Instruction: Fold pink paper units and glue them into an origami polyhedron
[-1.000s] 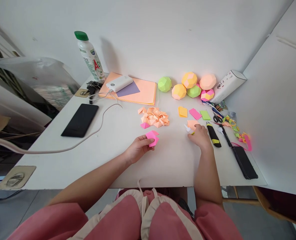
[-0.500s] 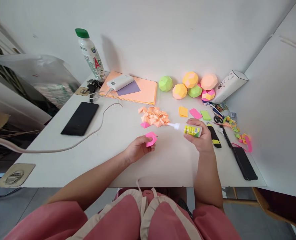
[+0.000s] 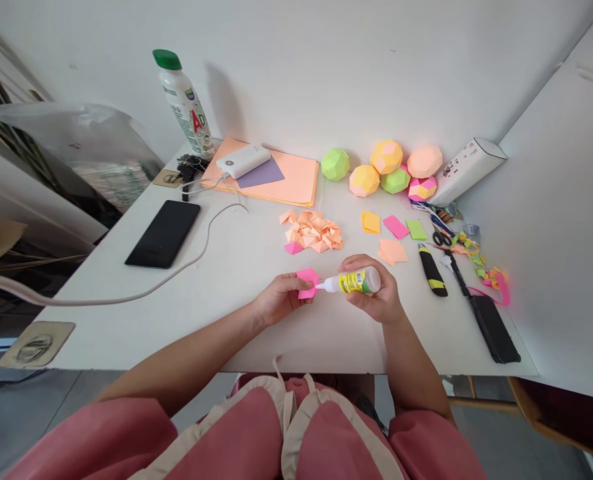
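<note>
My left hand (image 3: 282, 298) pinches a pink paper piece (image 3: 307, 281) between thumb and fingers, near the table's front. Wrapped around a glue bottle (image 3: 355, 281) is my right hand (image 3: 380, 293). The bottle lies nearly level, its white nozzle pointing left and meeting the pink paper's right side. Whether any glue is coming out cannot be made out. Behind the hands lies a pile of folded peach paper pieces (image 3: 313, 231), with one folded pink piece (image 3: 293, 248) at its front left edge. A small stack of peach paper (image 3: 393, 251) rests just behind my right hand.
Paper balls (image 3: 386, 157) stand by the wall. Yellow, pink and green paper slips (image 3: 395, 227) lie before them. At right are a cutter (image 3: 431, 271), scissors (image 3: 441, 238) and a black case (image 3: 493, 328). A phone (image 3: 163, 233), cable, power bank (image 3: 243, 161) and bottle (image 3: 187, 110) stand left.
My right hand has moved left and toward me with the glue bottle, bringing the nozzle to the pink paper. The peach stack behind it now shows. The view has shifted slightly.
</note>
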